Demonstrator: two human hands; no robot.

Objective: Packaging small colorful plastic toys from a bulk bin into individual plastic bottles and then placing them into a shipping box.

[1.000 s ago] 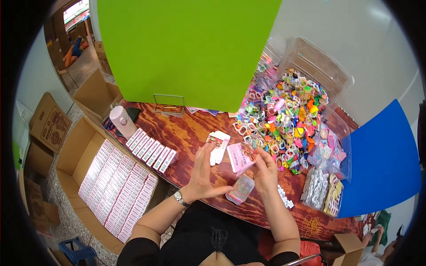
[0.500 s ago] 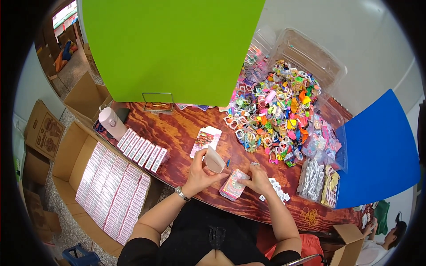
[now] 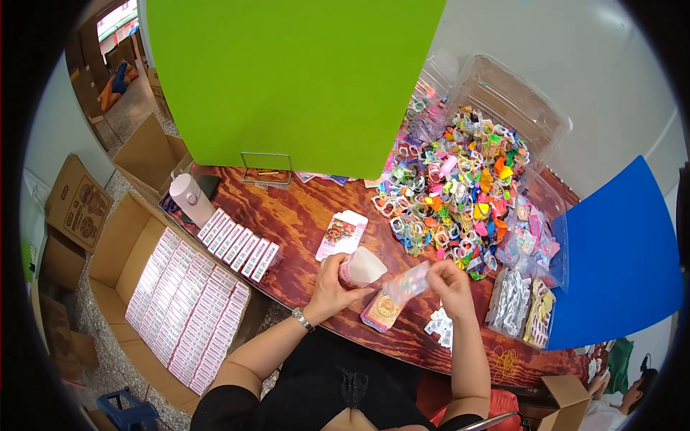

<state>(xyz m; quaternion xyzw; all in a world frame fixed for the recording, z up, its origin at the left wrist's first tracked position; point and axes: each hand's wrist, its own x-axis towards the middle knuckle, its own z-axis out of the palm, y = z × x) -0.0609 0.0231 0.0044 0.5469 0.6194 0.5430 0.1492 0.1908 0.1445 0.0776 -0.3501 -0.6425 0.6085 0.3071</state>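
My left hand (image 3: 333,291) is closed around a small pink-and-white paper box (image 3: 362,269) and tilts its open white mouth upward. Just to the right, my right hand (image 3: 453,285) pinches a thin shiny card or packet (image 3: 408,283), blurred by motion. That piece hangs over the upper end of a stack of colourful cards (image 3: 382,311) on the table. Beyond my left hand lies a flat printed carton piece (image 3: 342,234) in pink and white. Small white labels (image 3: 438,327) are scattered below my right hand.
A heap of colourful small toys (image 3: 453,187) covers the table's far right. Clear bins hold packets and white pieces (image 3: 509,297). At left stand a row of small boxes (image 3: 237,244), a pink bottle (image 3: 190,199) and a carton (image 3: 108,316) packed with boxes. Rubber bands (image 3: 502,361) lie near the front edge.
My right hand has risen from the card stack and moved right, lifting a shiny piece off it. The paper box in my left hand has turned, its mouth now facing more to the right.
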